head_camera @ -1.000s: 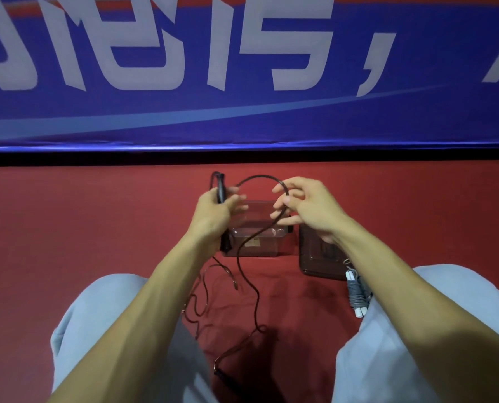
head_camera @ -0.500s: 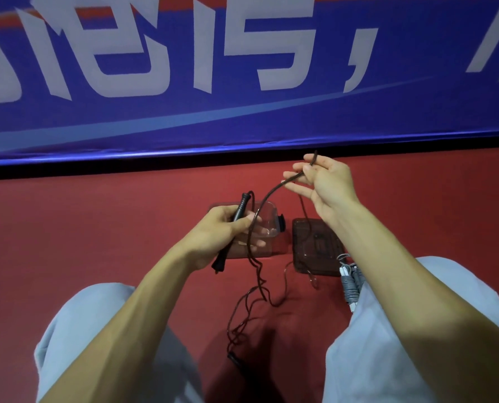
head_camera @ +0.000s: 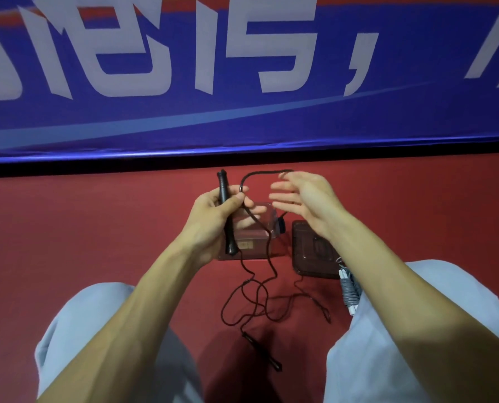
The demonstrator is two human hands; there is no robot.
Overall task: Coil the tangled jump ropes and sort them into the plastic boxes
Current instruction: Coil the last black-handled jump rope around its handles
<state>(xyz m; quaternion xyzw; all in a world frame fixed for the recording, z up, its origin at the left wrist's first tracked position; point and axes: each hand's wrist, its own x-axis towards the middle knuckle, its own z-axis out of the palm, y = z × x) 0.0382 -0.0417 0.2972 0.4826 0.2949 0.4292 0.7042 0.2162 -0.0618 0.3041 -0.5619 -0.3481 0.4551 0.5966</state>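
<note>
My left hand (head_camera: 219, 216) grips the black handle (head_camera: 226, 210) of a black jump rope (head_camera: 257, 228), holding it upright above a clear plastic box (head_camera: 257, 242). The cord arcs from the handle over to my right hand (head_camera: 303, 199), whose fingers are spread and nearly straight, with the cord running behind the fingertips. The remaining cord hangs down and lies in loose tangles on the red floor, ending at the second black handle (head_camera: 263, 351) between my knees. A dark box lid (head_camera: 312, 251) lies right of the clear box.
A coiled grey jump rope with white handles (head_camera: 348, 289) lies beside my right knee, next to the lid. A blue banner wall (head_camera: 242, 82) with white lettering stands just beyond the boxes. My knees in light trousers flank the tangled cord.
My left hand raised the handle upright. My right hand dropped toward the left one and opened its fingers, and the cord loop between them became shorter.
</note>
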